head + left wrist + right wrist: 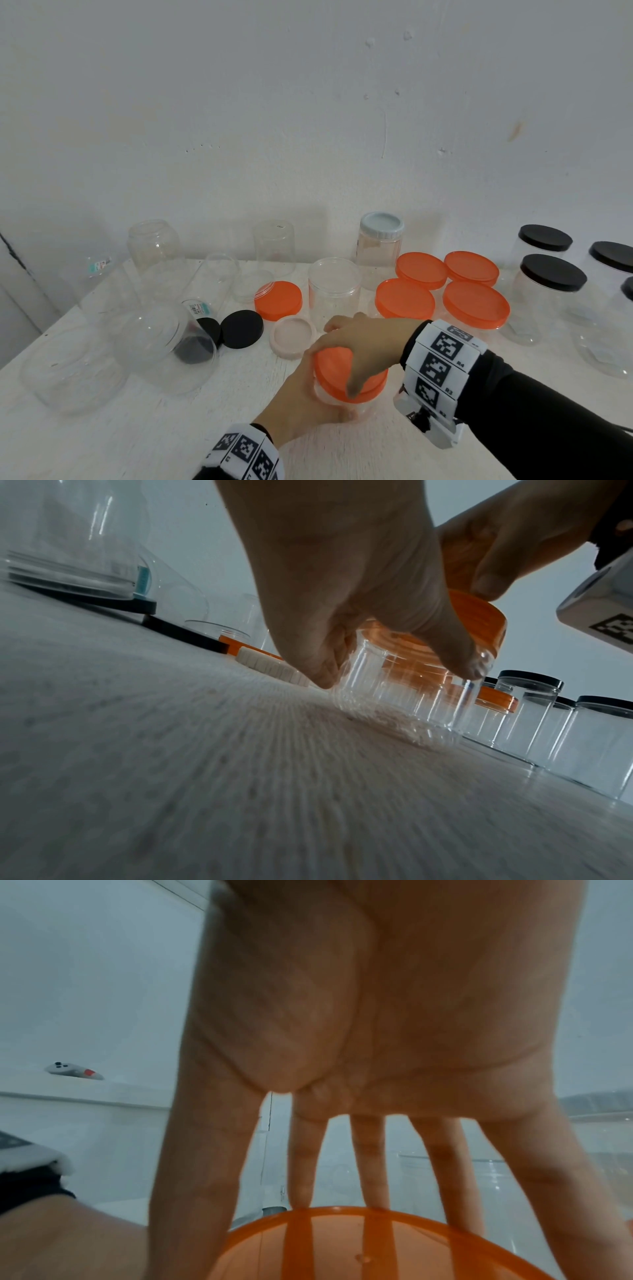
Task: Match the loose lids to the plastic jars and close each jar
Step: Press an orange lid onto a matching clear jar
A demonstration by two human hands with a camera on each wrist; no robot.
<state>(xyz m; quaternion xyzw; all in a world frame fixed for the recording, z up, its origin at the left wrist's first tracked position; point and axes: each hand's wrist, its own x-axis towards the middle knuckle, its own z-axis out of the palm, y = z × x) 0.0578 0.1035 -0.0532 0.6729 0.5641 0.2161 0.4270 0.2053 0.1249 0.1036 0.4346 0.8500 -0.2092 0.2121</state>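
Left hand grips jar wall | right hand fingers spread, clamped on lid rim from above; jar upright

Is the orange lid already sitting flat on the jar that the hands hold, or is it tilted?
Tilted. In the left wrist view the orange lid sits higher on one side of the jar.

White table bears clear jars (several capped), loose orange lid and black lid
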